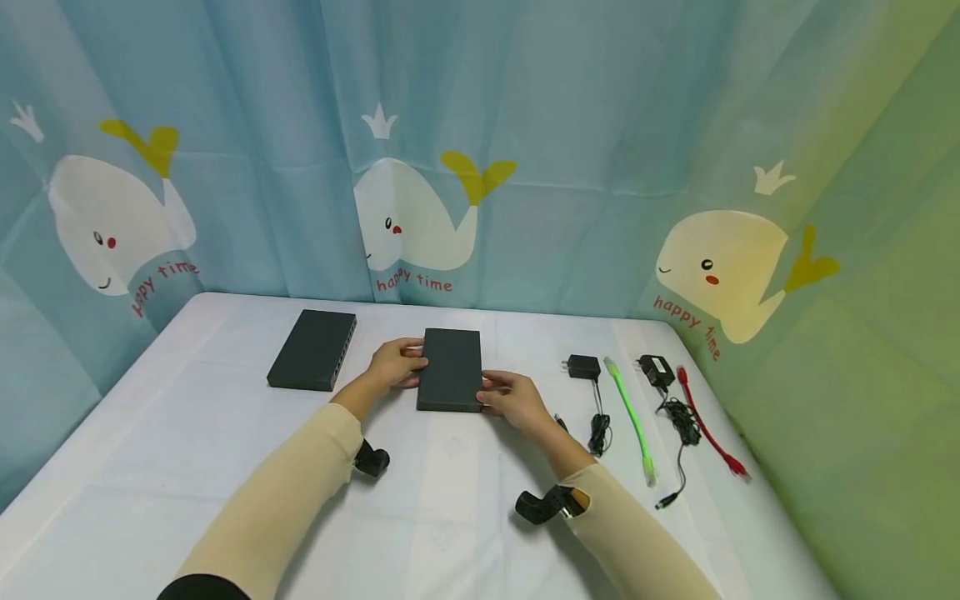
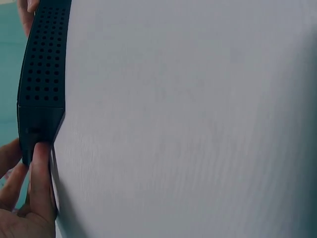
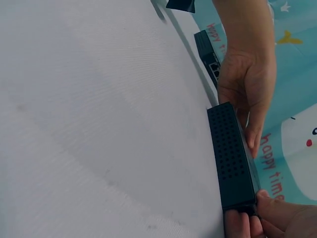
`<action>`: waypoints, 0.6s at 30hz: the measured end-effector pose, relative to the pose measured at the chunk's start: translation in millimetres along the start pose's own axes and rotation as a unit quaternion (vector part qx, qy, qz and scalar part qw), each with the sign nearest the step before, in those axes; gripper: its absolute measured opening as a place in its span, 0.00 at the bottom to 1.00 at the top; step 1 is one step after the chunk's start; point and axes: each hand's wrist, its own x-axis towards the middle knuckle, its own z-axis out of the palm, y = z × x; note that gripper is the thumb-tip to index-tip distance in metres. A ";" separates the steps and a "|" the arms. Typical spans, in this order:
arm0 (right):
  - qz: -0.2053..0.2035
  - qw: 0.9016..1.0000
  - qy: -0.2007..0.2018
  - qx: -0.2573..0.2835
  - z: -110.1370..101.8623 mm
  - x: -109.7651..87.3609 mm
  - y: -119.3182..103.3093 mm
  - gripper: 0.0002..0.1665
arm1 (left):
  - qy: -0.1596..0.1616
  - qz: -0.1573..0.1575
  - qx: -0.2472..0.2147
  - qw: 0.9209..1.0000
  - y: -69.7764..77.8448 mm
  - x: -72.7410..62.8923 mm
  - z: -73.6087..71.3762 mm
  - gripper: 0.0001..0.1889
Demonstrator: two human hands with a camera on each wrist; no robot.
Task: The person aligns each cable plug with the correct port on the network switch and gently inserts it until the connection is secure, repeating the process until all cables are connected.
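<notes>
Toward the far edge of the table (image 1: 150,483), midway along, you held a black box (image 1: 450,371) by its two sides. Your left hand (image 1: 395,364) pinched its left side and your right hand (image 1: 517,398) pinched its right, thumb and fingers of each drawn in on it. A second box (image 1: 311,350) lay by the far left corner; toward the right edge lay a green cable (image 1: 634,419), a red cable (image 1: 709,437) and two corded power plugs (image 1: 657,371).

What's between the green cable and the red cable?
In the head view, a black adapter with its bundled cord lies between the green cable and red cable.
</notes>
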 end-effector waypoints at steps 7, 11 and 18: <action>0.018 1.000 0.019 -0.002 -8.8 -6.4 2.0 0.28 | -0.006 0.001 -0.010 1.000 0.9 1.5 12.4 0.27; 0.016 1.000 0.025 0.000 -10.9 -7.9 2.8 0.27 | -0.006 0.000 -0.011 1.000 2.5 1.2 15.5 0.27; 0.015 0.999 0.041 0.012 -8.9 -15.2 7.6 0.24 | 0.011 -0.002 -0.005 1.000 3.2 7.4 17.1 0.23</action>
